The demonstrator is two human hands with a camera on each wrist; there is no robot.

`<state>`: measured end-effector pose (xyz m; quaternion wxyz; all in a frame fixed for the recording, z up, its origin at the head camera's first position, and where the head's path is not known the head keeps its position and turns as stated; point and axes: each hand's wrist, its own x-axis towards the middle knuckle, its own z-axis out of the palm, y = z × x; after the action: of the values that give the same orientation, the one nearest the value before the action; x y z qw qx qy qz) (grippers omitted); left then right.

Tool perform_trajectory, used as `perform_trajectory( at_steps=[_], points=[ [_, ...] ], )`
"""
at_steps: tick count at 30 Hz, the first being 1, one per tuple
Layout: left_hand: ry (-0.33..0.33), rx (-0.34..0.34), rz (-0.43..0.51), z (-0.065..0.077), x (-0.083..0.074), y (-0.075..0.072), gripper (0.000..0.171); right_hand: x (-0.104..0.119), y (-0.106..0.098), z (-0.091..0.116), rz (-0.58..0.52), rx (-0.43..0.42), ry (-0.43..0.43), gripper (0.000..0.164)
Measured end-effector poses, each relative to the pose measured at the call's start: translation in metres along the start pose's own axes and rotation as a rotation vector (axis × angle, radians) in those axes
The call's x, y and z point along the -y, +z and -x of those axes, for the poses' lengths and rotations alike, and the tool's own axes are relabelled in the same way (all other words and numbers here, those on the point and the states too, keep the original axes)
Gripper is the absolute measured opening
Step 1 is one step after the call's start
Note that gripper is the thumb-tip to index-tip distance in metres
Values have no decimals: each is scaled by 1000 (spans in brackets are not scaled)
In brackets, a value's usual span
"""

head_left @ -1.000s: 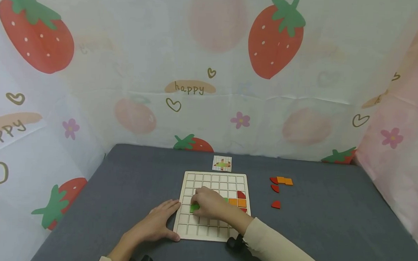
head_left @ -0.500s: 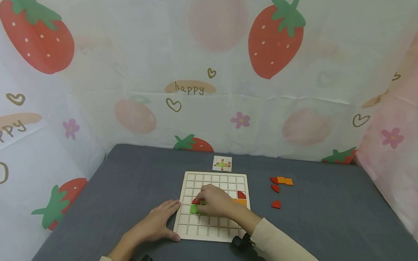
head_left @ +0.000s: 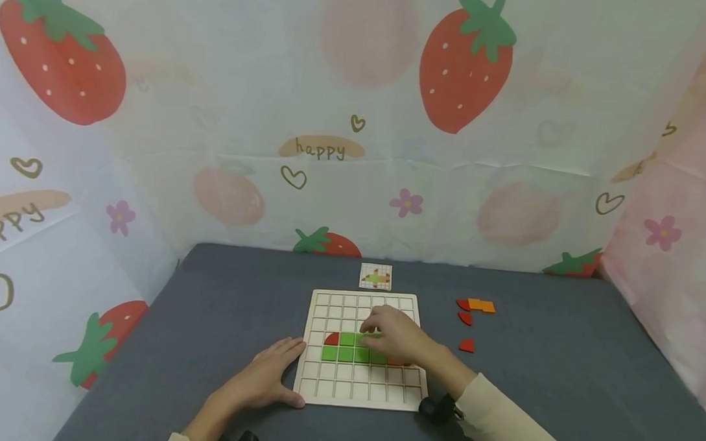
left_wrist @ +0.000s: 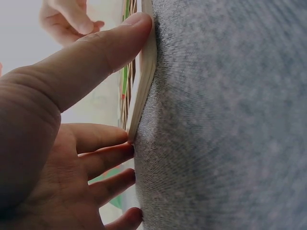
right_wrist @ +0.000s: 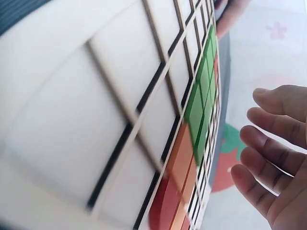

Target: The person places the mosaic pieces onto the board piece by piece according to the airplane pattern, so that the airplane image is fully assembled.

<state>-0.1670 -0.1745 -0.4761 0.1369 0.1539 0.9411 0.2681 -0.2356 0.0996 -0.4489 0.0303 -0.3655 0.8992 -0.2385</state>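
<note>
At the centre of the frame, a square, pale wooden grid board [head_left: 342, 390] lies flat on the dark grey counter [head_left: 239, 294]. Bright green square tiles [head_left: 345, 354] fill cells across its middle in two rows, their long axis running left to right, with a red quarter-circle tile [head_left: 332, 338] at the upper row's left end. The right hand [head_left: 394, 333] is nearer, directly over the upper row's right part, fingers loosely bent and apart, nothing visible in its grasp. The left hand [head_left: 264, 376] is spread at the board's lower left, thumb touching its edge, gripping nothing. Loose red quarter-circle pieces [head_left: 467, 345] and orange square pieces [head_left: 482, 306] lie right of the board, on the right hand's side.
</note>
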Motion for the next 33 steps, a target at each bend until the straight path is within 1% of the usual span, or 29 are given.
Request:
perform_trajectory(
  at_steps=[7,11,16,20,23,26,33],
  points=[
    [1,5,9,1,0,-1,102,-22,-11,14,-43,-19,87,16],
    [11,3,8,0,1,-1,101,-36,-20,23,-28,-49,120,14],
    [17,1,9,0,1,-1,102,-50,-29,35,-25,-61,186,13],
    [13,8,14,0,1,-1,101,-59,-35,44,-25,-80,249,15],
    [11,9,15,0,0,-1,101,-64,-38,51,-6,-90,279,16],
    [13,4,16,1,0,-2,101,-69,-40,58,10,-95,288,16],
    [10,7,20,2,-1,-2,101,-81,-43,76,10,-102,304,15]
  ],
)
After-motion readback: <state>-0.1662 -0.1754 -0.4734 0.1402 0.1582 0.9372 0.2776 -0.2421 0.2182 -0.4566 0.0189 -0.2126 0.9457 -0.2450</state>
